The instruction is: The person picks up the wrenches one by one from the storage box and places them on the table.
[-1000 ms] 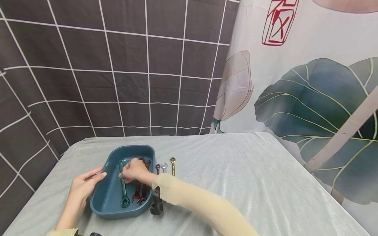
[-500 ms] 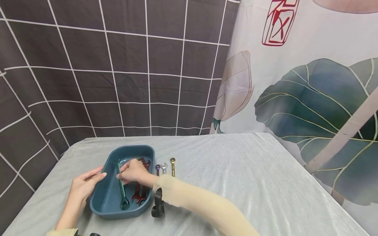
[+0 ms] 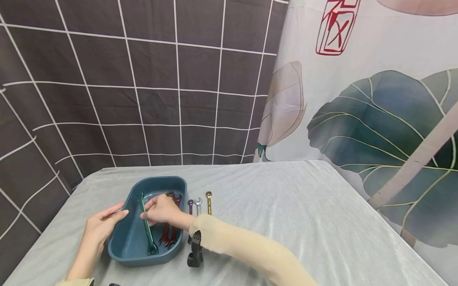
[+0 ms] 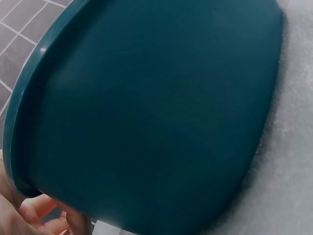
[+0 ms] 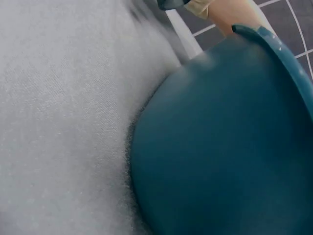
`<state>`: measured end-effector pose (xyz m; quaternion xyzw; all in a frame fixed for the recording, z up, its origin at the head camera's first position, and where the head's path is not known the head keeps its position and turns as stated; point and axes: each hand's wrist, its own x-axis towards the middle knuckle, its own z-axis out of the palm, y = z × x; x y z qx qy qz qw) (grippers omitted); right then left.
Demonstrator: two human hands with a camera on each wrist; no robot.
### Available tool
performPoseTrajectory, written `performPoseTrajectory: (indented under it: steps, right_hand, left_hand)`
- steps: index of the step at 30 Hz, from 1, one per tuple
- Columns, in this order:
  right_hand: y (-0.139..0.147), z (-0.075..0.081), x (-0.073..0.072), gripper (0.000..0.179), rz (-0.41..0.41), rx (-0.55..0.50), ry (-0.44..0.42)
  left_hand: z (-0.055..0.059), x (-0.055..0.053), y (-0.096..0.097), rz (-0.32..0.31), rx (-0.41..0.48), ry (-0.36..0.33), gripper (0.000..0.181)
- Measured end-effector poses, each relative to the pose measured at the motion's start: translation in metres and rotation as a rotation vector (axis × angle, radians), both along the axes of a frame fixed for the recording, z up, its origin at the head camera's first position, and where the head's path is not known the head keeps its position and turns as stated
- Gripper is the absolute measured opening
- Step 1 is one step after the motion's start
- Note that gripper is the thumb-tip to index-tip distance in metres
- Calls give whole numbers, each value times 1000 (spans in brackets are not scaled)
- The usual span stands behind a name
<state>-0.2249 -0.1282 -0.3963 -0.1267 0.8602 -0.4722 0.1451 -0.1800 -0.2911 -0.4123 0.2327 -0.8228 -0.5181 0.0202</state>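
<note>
**Green wrench held inside blue tray**

Right hand [image 3: 162,208] inside the blue tray [image 3: 123,239], fingers pinching the green wrench [image 3: 146,227] near its upper end. Red wrenches [image 3: 167,235] just right of it in the tray. Left hand [image 3: 101,227], fingers straight, touching the tray's left rim. Purple wrench [image 3: 190,205], silver wrench [image 3: 198,204] and gold wrench [image 3: 209,201] right of the tray on the grey tablecloth [image 3: 286,214].

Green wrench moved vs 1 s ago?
Yes. The green wrench, held by the right hand, has its far end swung left toward the tray left wall; the near end barely shifted.
</note>
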Motion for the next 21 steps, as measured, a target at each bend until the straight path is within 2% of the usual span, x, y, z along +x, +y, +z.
performPoseTrajectory:
  steps: [8, 21]
  right_hand:
    - [7, 0, 0, 10, 27, -35, 6]
    - [18, 4, 1, 12, 103, -104, 72]
  left_hand:
    - [2, 1, 2, 4, 14, -8, 66]
    - [0, 1, 1, -4, 26, 18, 68]
